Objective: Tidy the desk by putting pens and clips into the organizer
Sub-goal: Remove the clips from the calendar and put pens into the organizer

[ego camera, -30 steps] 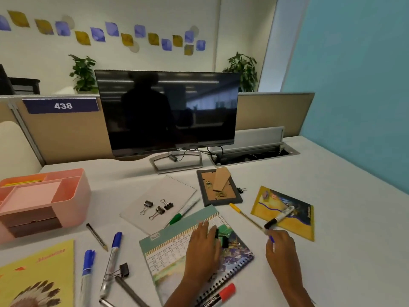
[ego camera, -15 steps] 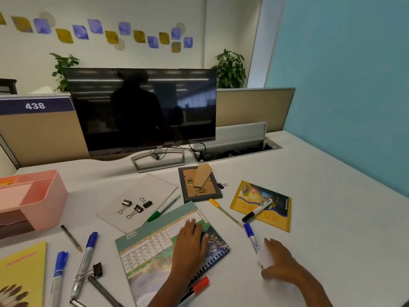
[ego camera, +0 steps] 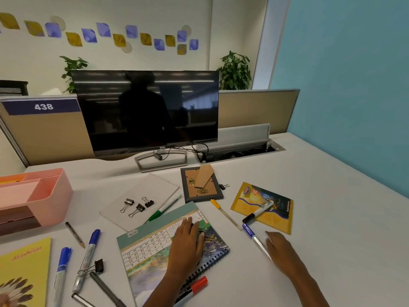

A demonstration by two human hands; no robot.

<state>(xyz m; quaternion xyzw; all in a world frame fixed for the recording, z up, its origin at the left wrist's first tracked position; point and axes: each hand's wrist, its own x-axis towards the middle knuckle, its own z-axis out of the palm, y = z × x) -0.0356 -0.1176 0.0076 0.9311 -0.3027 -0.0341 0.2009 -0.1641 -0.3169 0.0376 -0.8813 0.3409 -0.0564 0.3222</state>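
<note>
White desk (ego camera: pixel 332 218) carries pink organizer (ego camera: pixel 44 196), monitor (ego camera: pixel 146 111), calendar (ego camera: pixel 150 251), picture frame (ego camera: pixel 202 187) and markers (ego camera: pixel 86 260).

Pens (ego camera: pixel 87 258), clips (ego camera: pixel 137 206) apparently loose near organizer (ego camera: pixel 51 200)
</note>
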